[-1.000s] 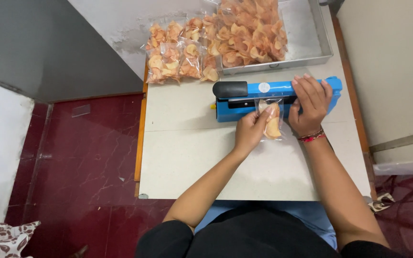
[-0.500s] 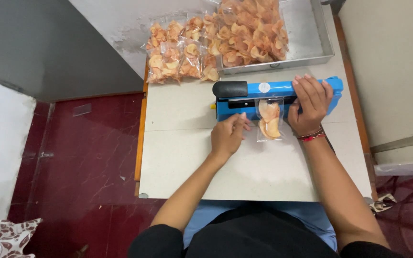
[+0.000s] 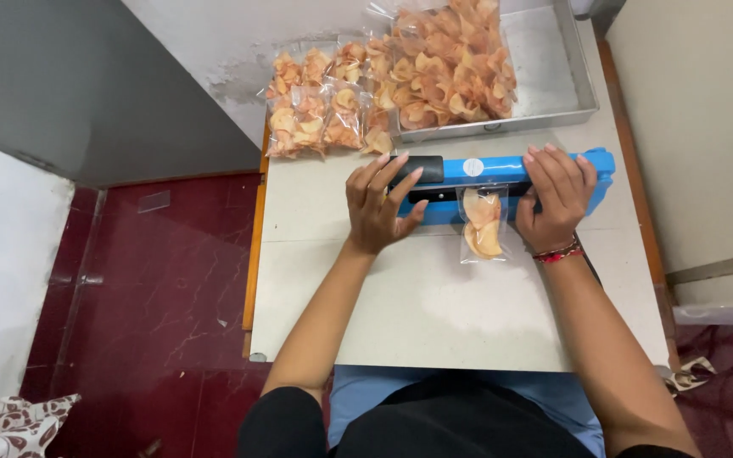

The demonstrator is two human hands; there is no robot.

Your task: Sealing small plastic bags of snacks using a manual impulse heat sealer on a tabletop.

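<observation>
A blue bag sealer [image 3: 502, 170] with a black end lies across the white table [image 3: 434, 305]. A small clear bag of orange chips [image 3: 482, 225] sticks out from under its bar toward me. My right hand [image 3: 555, 195] presses flat on the bar's right part, just right of the bag. My left hand [image 3: 381, 203] rests with spread fingers on the black left end of the sealer, thumb against its front edge.
Several small sealed chip bags [image 3: 320, 114] lie at the table's far left. A large bag of loose chips [image 3: 447, 64] sits in a metal tray [image 3: 553, 76] behind the sealer. Dark red floor lies to the left, a wall to the right.
My left hand let go of the small chip bag, drew back left, then moved up onto the sealer's black end. The right hand stayed on the bar.
</observation>
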